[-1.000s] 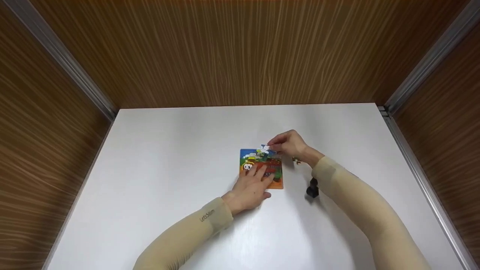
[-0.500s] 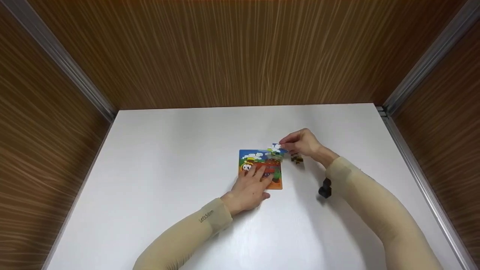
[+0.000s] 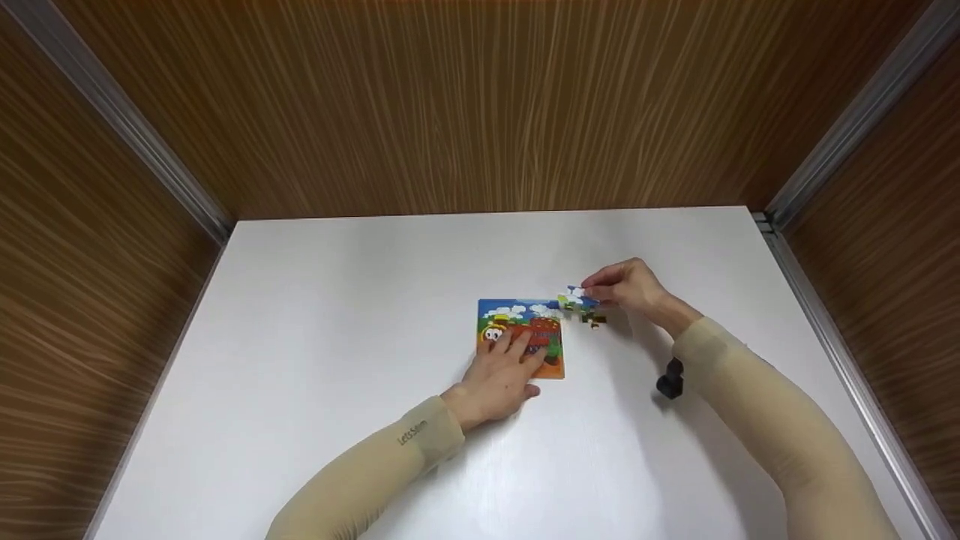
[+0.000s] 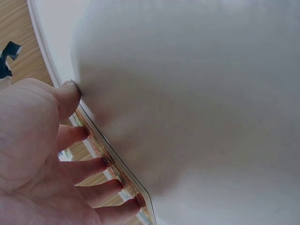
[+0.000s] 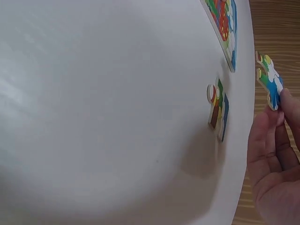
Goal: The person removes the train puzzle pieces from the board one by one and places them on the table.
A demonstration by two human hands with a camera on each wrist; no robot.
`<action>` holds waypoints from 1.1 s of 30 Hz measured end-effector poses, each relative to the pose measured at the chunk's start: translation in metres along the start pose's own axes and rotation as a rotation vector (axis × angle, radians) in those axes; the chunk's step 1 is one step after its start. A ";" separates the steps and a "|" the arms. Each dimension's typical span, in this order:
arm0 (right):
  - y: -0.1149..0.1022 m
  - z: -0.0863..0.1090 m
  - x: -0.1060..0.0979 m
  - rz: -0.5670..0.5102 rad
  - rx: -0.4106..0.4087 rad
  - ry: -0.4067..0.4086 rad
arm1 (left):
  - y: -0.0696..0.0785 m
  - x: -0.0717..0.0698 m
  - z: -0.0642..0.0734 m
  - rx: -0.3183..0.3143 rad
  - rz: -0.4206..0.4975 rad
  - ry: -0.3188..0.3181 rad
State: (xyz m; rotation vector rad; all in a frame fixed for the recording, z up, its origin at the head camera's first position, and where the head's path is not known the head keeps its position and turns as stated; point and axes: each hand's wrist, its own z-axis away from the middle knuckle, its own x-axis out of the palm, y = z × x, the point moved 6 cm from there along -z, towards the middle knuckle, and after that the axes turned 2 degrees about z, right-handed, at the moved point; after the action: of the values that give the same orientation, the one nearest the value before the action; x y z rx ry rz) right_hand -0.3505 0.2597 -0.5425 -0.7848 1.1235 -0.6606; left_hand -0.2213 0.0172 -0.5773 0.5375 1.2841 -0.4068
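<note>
In the head view a colourful cartoon puzzle board lies flat on the table. My left hand rests on it with fingers spread, covering its lower left part. In the left wrist view the fingertips touch the board near its edge. To the board's right, my right hand pinches a blue, white and green puzzle piece by thumb and fingers, held above the table. Under and just right of it lies a loose puzzle piece with brown, green and blue on it, apart from the board.
The white table is enclosed by wood-grain panels at the back and both sides. A black device sits below my right wrist.
My right hand has moved right, carrying the puzzle piece from over the board's upper right corner to beside it. The loose piece shows more clearly. My left hand has stayed in place.
</note>
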 end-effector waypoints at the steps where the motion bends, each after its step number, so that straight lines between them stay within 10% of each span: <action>1: 0.002 0.001 -0.001 0.005 0.003 0.003 | 0.000 0.000 0.000 -0.001 0.001 -0.001; 33: 0.053 0.023 -0.054 0.134 0.128 -0.004 | 0.000 0.001 0.001 0.001 0.001 0.018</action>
State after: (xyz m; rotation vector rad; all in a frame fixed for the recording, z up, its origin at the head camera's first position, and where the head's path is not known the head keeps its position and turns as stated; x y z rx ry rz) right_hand -0.3415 0.3378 -0.5519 -0.5964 1.1084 -0.6112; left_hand -0.2202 0.0165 -0.5781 0.5435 1.3009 -0.4022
